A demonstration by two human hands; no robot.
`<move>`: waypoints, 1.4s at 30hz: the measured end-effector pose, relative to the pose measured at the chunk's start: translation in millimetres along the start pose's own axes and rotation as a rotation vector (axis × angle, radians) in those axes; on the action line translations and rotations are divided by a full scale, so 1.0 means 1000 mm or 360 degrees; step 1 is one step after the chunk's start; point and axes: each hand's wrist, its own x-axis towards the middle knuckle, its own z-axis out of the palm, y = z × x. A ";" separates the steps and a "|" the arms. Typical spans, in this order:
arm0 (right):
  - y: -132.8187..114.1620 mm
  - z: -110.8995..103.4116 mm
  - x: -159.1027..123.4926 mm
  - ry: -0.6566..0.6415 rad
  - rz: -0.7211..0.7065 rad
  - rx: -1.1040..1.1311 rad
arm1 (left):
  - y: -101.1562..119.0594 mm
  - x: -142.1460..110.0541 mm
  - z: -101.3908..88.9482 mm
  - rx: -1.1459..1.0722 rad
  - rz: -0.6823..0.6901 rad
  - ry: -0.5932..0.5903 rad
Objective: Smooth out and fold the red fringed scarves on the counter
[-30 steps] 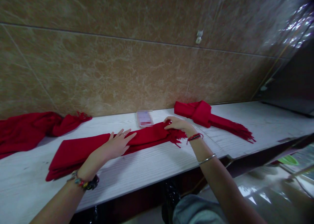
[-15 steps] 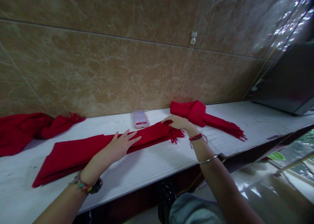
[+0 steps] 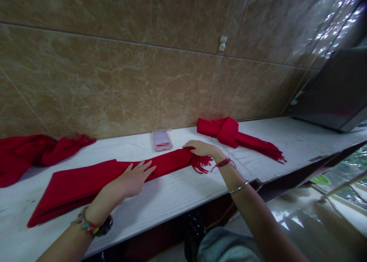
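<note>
A long red scarf (image 3: 86, 178), folded lengthwise, lies across the white tabletop with its fringe at the right end. My left hand (image 3: 133, 179) rests flat on its middle, fingers spread, a ring on one of them. At the fringed end, my right hand (image 3: 202, 148) has its fingers and thumb closed on the scarf's edge, and the fingertips partly cover the cloth there. Just behind my right hand sits a second red scarf (image 3: 219, 130), folded over into a knot-like shape, its fringed tail pointing right.
A third red scarf (image 3: 34, 151) lies loosely bunched at the left. Near the wall stands a phone (image 3: 162, 140), partly blurred out. The marbled tile wall (image 3: 129, 82) bounds the white table (image 3: 177, 185) behind. A dark box-like appliance (image 3: 332, 90) occupies the far right.
The folded scarf has shifted left and a little nearer, both hands moving left with it. Its top layer looks smoother, and the fringe hangs more spread out below my right hand.
</note>
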 end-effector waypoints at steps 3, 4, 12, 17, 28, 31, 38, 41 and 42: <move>-0.004 -0.009 -0.016 0.0065 0.0045 0.0002 | 0.004 0.004 -0.008 -0.0128 0.0102 -0.0079; -0.007 -0.008 -0.021 0.0051 0.0065 0.0004 | 0.007 0.007 -0.011 -0.0166 0.0142 -0.0046; -0.031 0.031 -0.027 0.0239 0.0401 -0.0343 | 0.040 0.052 0.008 -0.0198 0.0183 0.0307; -0.011 0.019 -0.025 0.0325 0.0345 -0.0443 | 0.038 0.050 0.012 -0.0234 0.0190 0.0218; 0.030 -0.005 -0.054 0.0258 0.0178 -0.0494 | 0.046 0.052 0.010 -0.0221 0.0199 0.0337; 0.012 -0.010 -0.028 0.0438 0.0212 -0.0213 | 0.047 0.055 0.014 -0.0208 0.0305 0.0440; -0.008 0.024 0.021 0.0277 0.0311 -0.0040 | 0.040 0.055 0.017 -0.0172 0.0328 0.0422; -0.003 0.027 0.020 0.0326 0.0285 0.0011 | 0.036 0.054 0.014 -0.0187 0.0133 0.0529; -0.002 0.026 0.019 0.0362 0.0277 0.0035 | 0.034 0.054 0.013 -0.0229 0.0054 0.0563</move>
